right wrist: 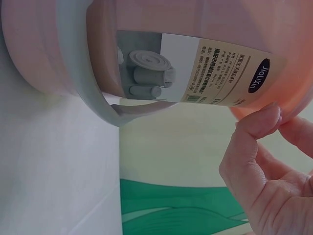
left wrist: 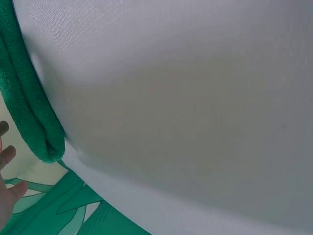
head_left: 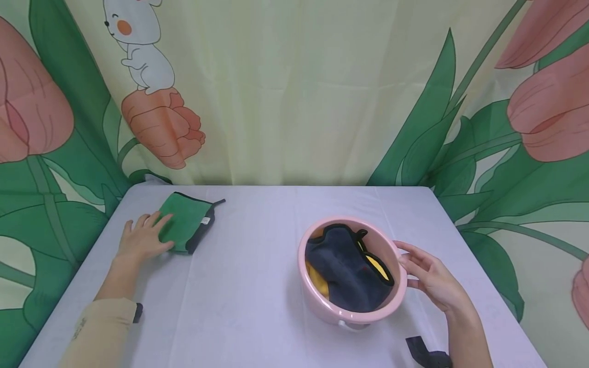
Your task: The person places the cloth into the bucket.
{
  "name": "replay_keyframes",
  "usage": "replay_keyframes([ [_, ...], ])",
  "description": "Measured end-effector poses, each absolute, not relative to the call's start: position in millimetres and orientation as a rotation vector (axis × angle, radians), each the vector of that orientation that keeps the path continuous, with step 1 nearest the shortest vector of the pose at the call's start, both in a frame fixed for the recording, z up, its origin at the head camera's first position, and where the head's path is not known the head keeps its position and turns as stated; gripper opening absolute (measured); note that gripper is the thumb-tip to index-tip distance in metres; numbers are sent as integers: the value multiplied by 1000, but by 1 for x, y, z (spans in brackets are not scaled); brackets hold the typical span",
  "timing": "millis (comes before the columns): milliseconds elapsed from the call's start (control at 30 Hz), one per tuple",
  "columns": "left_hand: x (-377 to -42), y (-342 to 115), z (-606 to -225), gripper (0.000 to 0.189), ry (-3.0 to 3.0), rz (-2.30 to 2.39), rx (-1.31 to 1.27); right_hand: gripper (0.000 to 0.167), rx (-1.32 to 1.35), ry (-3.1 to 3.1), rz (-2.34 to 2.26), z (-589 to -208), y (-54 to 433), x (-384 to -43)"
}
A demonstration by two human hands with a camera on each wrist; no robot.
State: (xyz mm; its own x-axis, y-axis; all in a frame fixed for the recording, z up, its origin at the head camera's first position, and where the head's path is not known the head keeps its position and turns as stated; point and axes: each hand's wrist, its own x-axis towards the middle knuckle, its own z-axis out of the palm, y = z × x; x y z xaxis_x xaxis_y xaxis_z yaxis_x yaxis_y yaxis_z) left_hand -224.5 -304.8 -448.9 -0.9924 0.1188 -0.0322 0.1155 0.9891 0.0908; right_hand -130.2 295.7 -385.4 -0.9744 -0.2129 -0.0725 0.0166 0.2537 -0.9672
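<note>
A green folded towel (head_left: pixel 186 221) with dark trim, a white tag and a small loop lies at the table's far left. My left hand (head_left: pixel 143 239) is at its left edge, fingers spread and fingertips over the green fabric. The left wrist view shows the towel's rounded green fold (left wrist: pixel 34 112) and part of that hand (left wrist: pixel 7 196). On the right stands a pink bucket (head_left: pixel 317 301) holding dark and yellow cloths (head_left: pixel 347 271). With thumb and fingers my right hand (head_left: pixel 432 276) pinches its right rim. The right wrist view shows the bucket's printed label (right wrist: pixel 215 71).
A white cloth covers the table (head_left: pixel 239 286). The bucket's pale handle (right wrist: pixel 90 83) hangs down its side. Behind the table hangs a curtain (head_left: pixel 285 92) printed with tulips, leaves and a rabbit on a carrot. A dark strap (head_left: pixel 425 352) is at the right wrist.
</note>
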Motion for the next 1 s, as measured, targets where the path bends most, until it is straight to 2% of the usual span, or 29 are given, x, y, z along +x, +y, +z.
replay_keyframes([
  [467,-236,-306,-459,79,2980,107,266,41,-165,2361,-1784,-385,294,-128],
  [1000,-251,-300,-466,74,3023,212,317,37,-191,2324,-1809,-386,296,-128],
])
